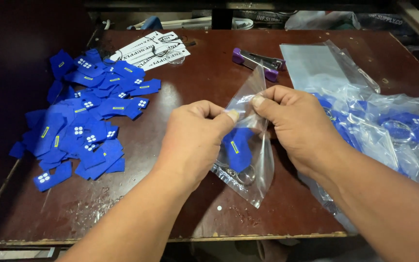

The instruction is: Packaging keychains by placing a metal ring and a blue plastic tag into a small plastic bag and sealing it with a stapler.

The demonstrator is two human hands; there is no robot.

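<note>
both hands, left hand (195,138) and right hand (294,123), are pinching the small clear plastic bag (255,167) (blue felt tag (237,148) inside) shut-gripped at its mouth; keeping pinches close seems wise.

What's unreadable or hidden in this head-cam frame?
- Mouth of the small clear bag: covered by fingers of the left hand and right hand; sealed or open, cannot tell.
- Metal ring inside the bag: partly behind the left hand and blue tag.
- Filled bags at right: cut off by the frame edge; glare blurs contents.
- Purple stapler: partly behind the bag's top.
</note>
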